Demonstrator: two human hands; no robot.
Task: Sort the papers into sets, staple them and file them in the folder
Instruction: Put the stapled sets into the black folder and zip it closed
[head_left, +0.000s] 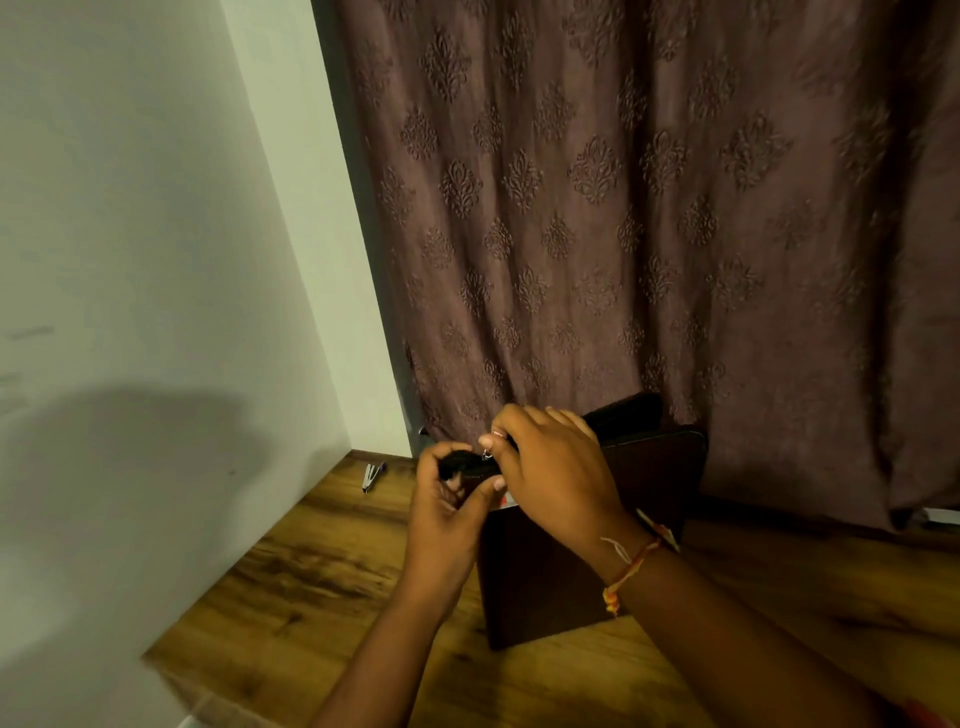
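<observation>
A dark brown zip folder (550, 571) stands upright on the wooden table (322, 582), its top edge towards the curtain. My left hand (447, 499) grips the folder's top left corner, fingers curled round the black zip edge. My right hand (556, 467) lies over the top edge and pinches the small metal zip pull (487, 455). A sliver of white and red paper (506, 500) shows under my right palm at the folder's side. A small stapler (372, 476) lies on the table by the wall, left of the folder.
A brown patterned curtain (623, 234) hangs directly behind the folder. A white wall (156, 312) bounds the table on the left. The table's front left edge (171, 680) drops off near the bottom of the view.
</observation>
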